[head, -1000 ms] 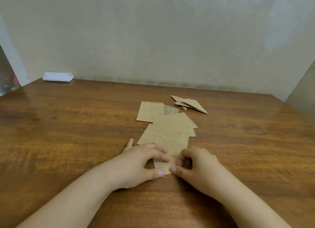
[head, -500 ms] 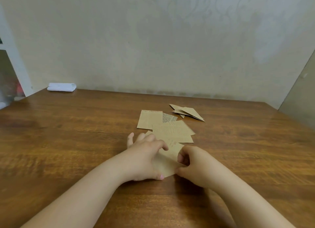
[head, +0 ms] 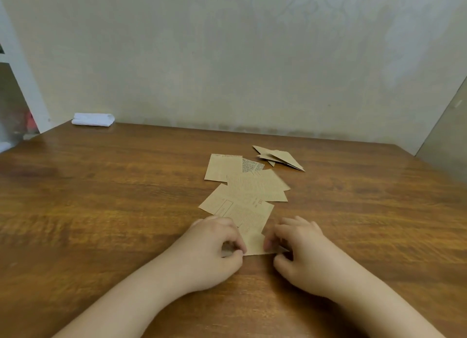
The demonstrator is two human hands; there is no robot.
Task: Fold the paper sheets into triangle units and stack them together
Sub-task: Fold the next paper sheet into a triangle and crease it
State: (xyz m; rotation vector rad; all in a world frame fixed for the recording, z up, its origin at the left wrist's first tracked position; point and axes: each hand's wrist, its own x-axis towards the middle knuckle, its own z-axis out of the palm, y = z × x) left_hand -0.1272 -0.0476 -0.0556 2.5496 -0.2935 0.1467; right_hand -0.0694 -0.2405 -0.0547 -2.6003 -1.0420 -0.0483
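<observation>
While both bare hands rest low on a brown wooden table (head: 101,211), they work a small tan paper sheet (head: 255,244) lying flat between them, near the front edge. Left hand (head: 214,249) has fingers curled, thumb & forefinger pinching the sheet's left edge. Right hand (head: 303,251) also has fingers curled, fingertips (head: 269,241) on the sheet's right side and thumb near its lower right corner; so both grips are closed on the same sheet.

Just beyond the hands, touching the held sheet's far end, a loose overlapping spread of tan rectangular printed paper sheets (head: 242,191) runs away from the person toward the table's centre. One piece at the far end shows dense black newsprint-style text; others carry faint reddish print, too small to read.

To the right of & beyond that spread, slightly apart from it, lies a small pile of folded tan paper triangle units (head: 280,157), overlapping, points facing diff. ways.

At the far left corner of the table sits a folded white cloth (head: 93,119), well apart from the paper. A pale patterned wall (head: 227,59) stands behind the table.
</observation>
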